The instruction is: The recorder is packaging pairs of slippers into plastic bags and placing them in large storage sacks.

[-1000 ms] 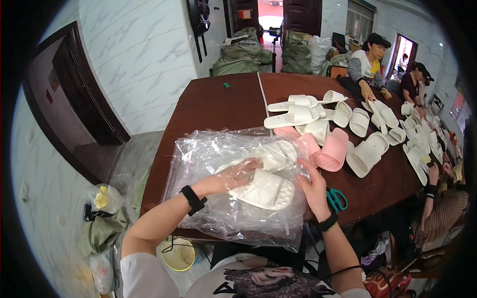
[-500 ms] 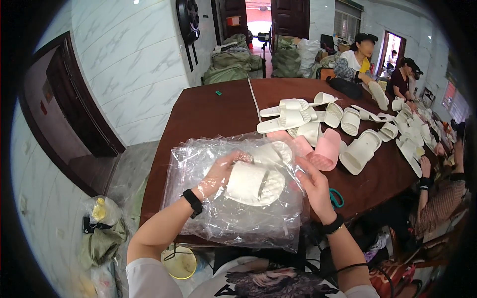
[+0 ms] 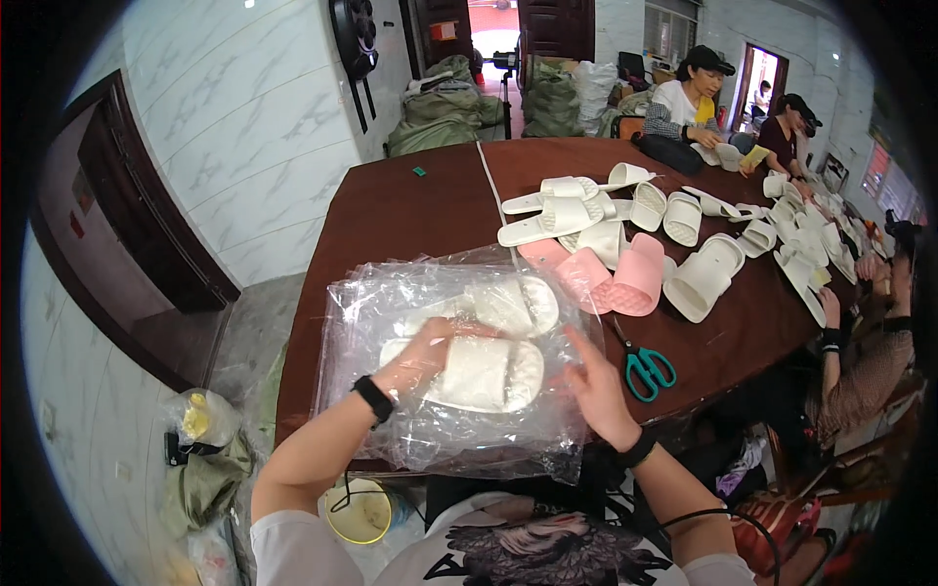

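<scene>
Left hand [image 3: 427,355]: fingers bent over the left part of the near slipper [image 3: 476,375], reaching toward the gap beside the far slipper [image 3: 503,306]. Glare on the film; cannot tell whether this grip pinches or only presses, or which layers lie over the fingers.

Right hand [image 3: 598,393]: fingers spread, holding nothing visible, just beside the slippers' right ends. Blurred.

Both white slippers lie side by side amid the clear bags [image 3: 363,314], at the near edge of the table [image 3: 386,210], toward its left corner.

Handling, judged: keep the pair level and together; steer from the left ends with light pressure. Use the free hand to steady one film layer near the right ends. Slick sheets probably cling and slide, so check that only one layer moves. Avoid snagging a strap.

Outward: scissors [image 3: 649,374] near the table's near edge, right of the bags; pink slippers [image 3: 637,277] farther in. Keep film clear of the blades.
</scene>
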A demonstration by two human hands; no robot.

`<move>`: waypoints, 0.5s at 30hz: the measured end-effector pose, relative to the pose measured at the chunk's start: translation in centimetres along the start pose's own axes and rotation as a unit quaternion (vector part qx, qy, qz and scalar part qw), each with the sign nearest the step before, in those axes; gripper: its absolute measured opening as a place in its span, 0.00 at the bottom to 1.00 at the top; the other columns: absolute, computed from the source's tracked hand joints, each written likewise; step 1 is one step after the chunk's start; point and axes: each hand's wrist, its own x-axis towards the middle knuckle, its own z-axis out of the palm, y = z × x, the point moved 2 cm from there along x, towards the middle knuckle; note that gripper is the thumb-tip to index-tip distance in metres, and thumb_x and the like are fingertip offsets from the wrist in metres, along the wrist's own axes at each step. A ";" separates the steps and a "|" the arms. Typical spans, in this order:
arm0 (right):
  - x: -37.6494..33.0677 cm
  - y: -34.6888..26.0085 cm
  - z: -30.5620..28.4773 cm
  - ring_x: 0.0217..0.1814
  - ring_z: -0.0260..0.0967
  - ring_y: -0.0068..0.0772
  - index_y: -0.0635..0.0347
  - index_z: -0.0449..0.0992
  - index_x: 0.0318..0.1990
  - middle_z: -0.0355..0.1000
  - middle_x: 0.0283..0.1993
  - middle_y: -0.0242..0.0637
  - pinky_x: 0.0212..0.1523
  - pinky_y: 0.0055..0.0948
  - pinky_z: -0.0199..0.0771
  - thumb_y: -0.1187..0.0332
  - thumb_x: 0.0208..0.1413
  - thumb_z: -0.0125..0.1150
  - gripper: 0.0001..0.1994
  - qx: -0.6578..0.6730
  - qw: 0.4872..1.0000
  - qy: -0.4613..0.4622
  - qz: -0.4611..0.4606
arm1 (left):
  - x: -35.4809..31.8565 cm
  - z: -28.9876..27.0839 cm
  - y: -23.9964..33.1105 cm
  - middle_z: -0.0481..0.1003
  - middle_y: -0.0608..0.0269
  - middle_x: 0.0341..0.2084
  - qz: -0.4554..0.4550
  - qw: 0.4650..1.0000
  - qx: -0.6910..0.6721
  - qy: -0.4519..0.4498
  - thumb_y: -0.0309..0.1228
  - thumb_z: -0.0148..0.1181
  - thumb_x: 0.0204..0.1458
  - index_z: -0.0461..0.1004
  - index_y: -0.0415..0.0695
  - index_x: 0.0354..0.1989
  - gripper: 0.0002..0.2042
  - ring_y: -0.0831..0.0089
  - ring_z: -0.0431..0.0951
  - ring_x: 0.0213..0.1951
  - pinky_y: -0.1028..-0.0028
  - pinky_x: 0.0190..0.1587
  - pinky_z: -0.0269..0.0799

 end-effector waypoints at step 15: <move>5.1 -4.6 -5.4 0.34 0.71 0.29 0.57 0.66 0.64 0.76 0.44 0.43 0.39 0.25 0.71 0.71 0.60 0.58 0.24 -0.023 0.986 0.127 -0.102 | -6.1 -2.3 8.0 0.79 0.63 0.48 0.103 0.931 0.327 -0.122 0.25 0.58 0.44 0.76 0.53 0.55 0.25 0.57 0.73 0.57 0.53 0.71 0.49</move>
